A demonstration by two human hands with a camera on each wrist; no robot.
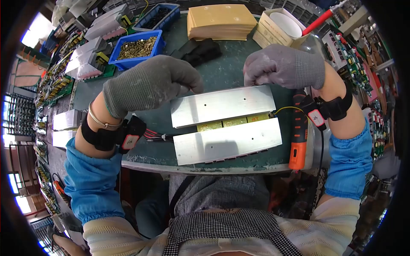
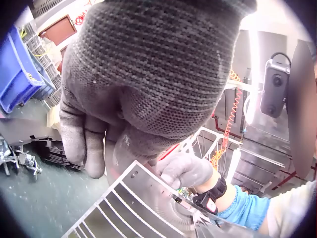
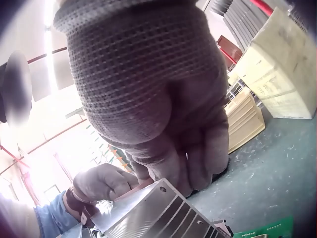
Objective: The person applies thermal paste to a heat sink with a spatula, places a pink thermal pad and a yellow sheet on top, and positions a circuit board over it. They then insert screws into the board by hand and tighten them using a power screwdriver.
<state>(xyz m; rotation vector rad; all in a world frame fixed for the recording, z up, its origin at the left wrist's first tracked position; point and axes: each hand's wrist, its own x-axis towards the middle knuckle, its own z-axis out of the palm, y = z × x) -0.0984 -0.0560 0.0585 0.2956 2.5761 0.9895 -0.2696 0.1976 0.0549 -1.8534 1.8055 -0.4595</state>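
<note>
A circuit assembly with two long silver heat sinks lies on the green table. My left hand [image 1: 151, 83], in a grey knit glove, has its fingers bent down at the far left corner of the farther heat sink [image 1: 224, 104]. At that plate's far right edge, my gloved right hand [image 1: 277, 66] pinches with thumb and forefinger. The wrist views show fins on the heat sink [image 3: 163, 213] and fingertips right at its corners. Yellow-wrapped components [image 1: 235, 122] sit between it and the nearer heat sink [image 1: 228, 141]. The fingertips are partly hidden behind the metal.
An orange-and-black power tool [image 1: 297, 145] lies on the right. A blue bin of small brass-coloured parts [image 1: 136, 51], black gloves [image 1: 198, 51], a cardboard stack [image 1: 221, 21] and a carton [image 1: 277, 27] stand beyond. More circuit boards with heat sinks [image 1: 87, 59] line the left.
</note>
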